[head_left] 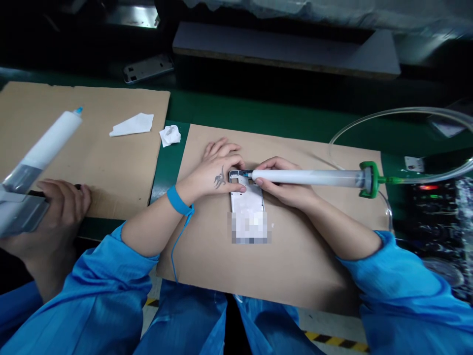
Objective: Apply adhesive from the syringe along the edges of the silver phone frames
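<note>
A silver phone frame (247, 202) lies on a cardboard sheet (295, 246) in front of me. My left hand (216, 170) presses down on the frame's top left corner, fingers curled over it. A blue strap sits on that wrist. My right hand (284, 185) grips a long white dispensing syringe (306, 176) like a pen. Its dark tip touches the frame's top edge. A green cap (369, 178) closes the syringe's back end, and a clear hose (406, 112) runs off from it to the right.
A co-worker's hand (61, 199) at the left holds another white syringe (51, 140) over a second cardboard sheet (92, 162). White wipes (133, 124) and a crumpled tissue (170, 135) lie there. Another phone frame (148, 68) rests on the green belt (258, 111) behind.
</note>
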Demonstrator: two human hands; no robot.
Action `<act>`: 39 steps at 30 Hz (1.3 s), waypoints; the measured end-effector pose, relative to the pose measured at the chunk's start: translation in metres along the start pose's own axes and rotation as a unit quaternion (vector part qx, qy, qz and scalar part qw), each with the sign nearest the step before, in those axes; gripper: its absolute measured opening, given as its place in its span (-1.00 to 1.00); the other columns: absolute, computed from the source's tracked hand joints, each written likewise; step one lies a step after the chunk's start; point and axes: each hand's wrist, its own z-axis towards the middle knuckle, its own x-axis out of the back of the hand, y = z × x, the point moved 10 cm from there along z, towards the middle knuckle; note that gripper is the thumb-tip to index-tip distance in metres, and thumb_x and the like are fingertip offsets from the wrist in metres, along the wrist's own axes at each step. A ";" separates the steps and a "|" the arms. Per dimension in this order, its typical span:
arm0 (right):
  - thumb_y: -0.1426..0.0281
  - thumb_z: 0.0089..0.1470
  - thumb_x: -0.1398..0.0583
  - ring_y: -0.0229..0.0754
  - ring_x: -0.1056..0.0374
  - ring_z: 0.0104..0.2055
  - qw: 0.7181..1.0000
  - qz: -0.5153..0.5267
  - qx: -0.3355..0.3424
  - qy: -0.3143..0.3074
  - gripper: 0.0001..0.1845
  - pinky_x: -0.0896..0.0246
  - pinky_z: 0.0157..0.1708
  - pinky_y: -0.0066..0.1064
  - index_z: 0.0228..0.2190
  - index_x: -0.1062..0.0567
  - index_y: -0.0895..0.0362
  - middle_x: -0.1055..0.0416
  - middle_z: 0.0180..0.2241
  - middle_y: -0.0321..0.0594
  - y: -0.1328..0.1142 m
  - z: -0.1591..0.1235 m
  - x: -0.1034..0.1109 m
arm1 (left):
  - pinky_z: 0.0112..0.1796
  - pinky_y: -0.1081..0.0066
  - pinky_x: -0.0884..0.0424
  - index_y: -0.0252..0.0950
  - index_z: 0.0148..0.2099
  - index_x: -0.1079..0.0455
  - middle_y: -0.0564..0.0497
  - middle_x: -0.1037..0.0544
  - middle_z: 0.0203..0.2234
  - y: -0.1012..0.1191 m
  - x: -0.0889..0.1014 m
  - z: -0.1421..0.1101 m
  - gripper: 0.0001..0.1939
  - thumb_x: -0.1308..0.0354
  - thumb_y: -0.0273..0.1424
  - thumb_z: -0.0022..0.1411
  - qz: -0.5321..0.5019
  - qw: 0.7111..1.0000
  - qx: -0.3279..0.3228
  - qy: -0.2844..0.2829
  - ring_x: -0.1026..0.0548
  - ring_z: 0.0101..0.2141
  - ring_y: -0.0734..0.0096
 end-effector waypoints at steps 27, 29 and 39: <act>-0.08 0.11 -0.52 -0.09 -0.55 -0.36 0.999 0.030 -0.006 0.029 -0.52 -0.42 -0.39 -0.28 -0.26 -0.60 0.02 -0.69 -0.30 -0.16 0.002 0.000 0.007 | 0.56 -0.36 0.17 -0.13 0.04 -0.61 -0.16 -0.39 0.47 0.000 0.000 0.002 -0.34 -0.58 0.19 0.09 -0.002 1.000 0.005 -0.007 0.04 0.63 -0.38; -0.10 0.10 -0.53 -0.09 -0.55 -0.36 0.999 0.028 -0.010 0.029 -0.50 -0.42 -0.39 -0.28 -0.26 -0.60 0.02 -0.68 -0.31 -0.17 0.002 0.000 0.007 | 0.56 -0.37 0.17 -0.13 0.03 -0.60 -0.14 -0.39 0.47 0.000 -0.001 0.002 -0.35 -0.58 0.18 0.09 -0.002 1.000 0.005 -0.008 0.04 0.63 -0.38; -0.22 0.08 -0.50 -0.09 -0.53 -0.35 0.999 0.009 -0.022 0.028 -0.42 -0.45 -0.38 -0.25 -0.28 -0.58 0.01 -0.67 -0.31 -0.17 0.002 -0.001 0.010 | 0.57 -0.37 0.20 -0.13 0.03 -0.59 -0.16 -0.38 0.47 -0.001 -0.001 0.001 -0.26 -0.42 0.37 0.14 -0.015 1.000 -0.005 -0.007 0.04 0.63 -0.38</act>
